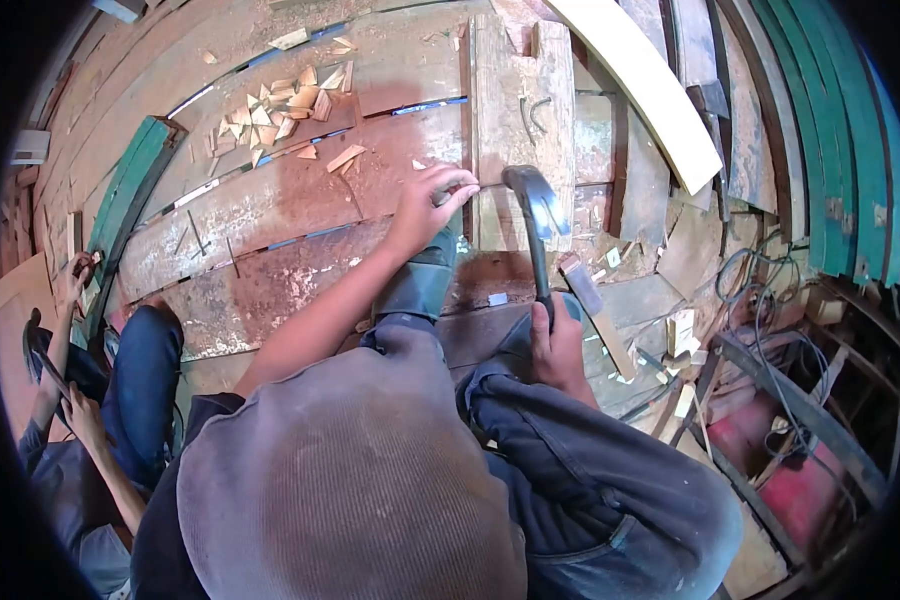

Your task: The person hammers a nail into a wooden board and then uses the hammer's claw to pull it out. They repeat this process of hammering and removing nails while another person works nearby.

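Note:
My left hand (pixel 428 208) pinches a nail (pixel 491 186) between thumb and fingertips, over the left edge of a thick wooden board (pixel 500 120). In my right hand (pixel 560 350) is a claw hammer (pixel 538 240), gripped by its dark handle. The hammer's head lies right at the far end of the nail in this view, its shiny claw toward the right. Two bent nails (pixel 531 118) rest on the board farther up, below a notch cut in its end. My left foot and knee are close beside the left hand.
A pile of wood chips (pixel 280 112) lies on the planks at upper left, with loose nails (pixel 198 238) nearer. Another person (pixel 90 430) works at left with a hammer. On the right are a pale curved plank (pixel 660 110), a chisel-like tool (pixel 598 315), cables (pixel 765 290) and green boards (pixel 820 150).

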